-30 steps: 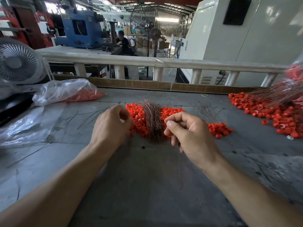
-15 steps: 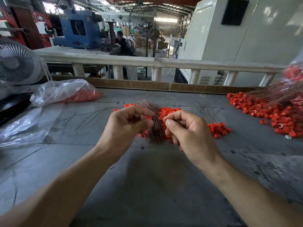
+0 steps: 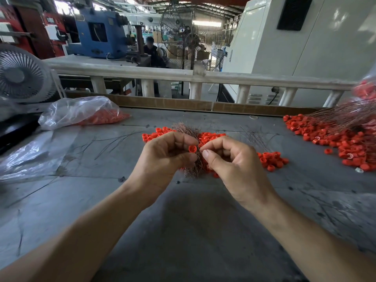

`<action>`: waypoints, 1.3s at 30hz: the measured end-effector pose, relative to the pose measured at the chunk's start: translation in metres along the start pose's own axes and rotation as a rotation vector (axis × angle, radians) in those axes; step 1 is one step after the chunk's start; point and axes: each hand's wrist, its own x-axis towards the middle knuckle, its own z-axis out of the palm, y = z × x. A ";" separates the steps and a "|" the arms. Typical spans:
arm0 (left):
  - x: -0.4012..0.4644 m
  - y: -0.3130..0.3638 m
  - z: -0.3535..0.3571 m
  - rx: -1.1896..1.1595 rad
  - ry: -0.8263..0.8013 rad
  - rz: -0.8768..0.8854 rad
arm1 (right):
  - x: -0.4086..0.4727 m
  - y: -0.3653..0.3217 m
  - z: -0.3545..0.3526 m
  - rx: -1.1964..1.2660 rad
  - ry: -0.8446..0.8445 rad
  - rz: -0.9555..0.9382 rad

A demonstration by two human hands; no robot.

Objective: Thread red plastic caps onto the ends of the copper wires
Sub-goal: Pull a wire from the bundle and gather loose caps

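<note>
My left hand [image 3: 164,157] pinches a single red cap [image 3: 192,148] between thumb and fingertips, its open side facing right. My right hand [image 3: 230,161] is right beside it, thumb and forefinger pinched together on a thin copper wire that is barely visible. Both hands hover over a bundle of copper wires [image 3: 188,130] lying across a pile of loose red caps [image 3: 211,137] in the middle of the grey table [image 3: 183,231]. More red caps [image 3: 271,159] lie just right of my right hand.
A clear plastic bag of red caps [image 3: 81,111] lies at the back left, with flat plastic sheeting [image 3: 30,155] and stray wires [image 3: 109,143] nearer. At the far right sits a big heap of capped wires [image 3: 343,129]. A fan [image 3: 22,76] stands at the left.
My left hand lifted from the cap pile with one red cap and moved right until it met my right hand, which stayed in place holding its wire.
</note>
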 end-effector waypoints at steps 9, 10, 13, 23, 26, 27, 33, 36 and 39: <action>-0.001 0.000 0.001 0.022 0.010 0.017 | -0.001 0.003 0.002 -0.024 -0.004 -0.003; -0.001 0.000 0.001 0.034 0.018 0.021 | -0.001 0.004 0.002 -0.029 -0.002 -0.003; -0.001 0.001 0.001 0.059 0.032 0.030 | -0.001 0.004 0.003 -0.061 -0.005 -0.008; -0.003 0.002 0.003 0.040 0.013 -0.001 | -0.001 0.002 0.003 -0.092 0.015 0.004; -0.003 0.003 0.003 -0.034 0.020 -0.031 | 0.000 0.003 0.001 -0.070 0.042 0.017; -0.004 0.003 0.003 -0.046 0.026 -0.041 | 0.001 0.003 0.001 -0.073 0.045 0.016; -0.005 0.006 0.003 -0.083 0.052 -0.084 | 0.000 0.000 -0.001 -0.074 0.029 0.011; -0.005 0.006 0.002 -0.140 0.044 -0.119 | 0.000 -0.001 -0.002 -0.055 0.023 -0.005; -0.004 0.006 0.001 -0.183 0.034 -0.165 | 0.000 -0.002 -0.003 -0.054 0.011 -0.026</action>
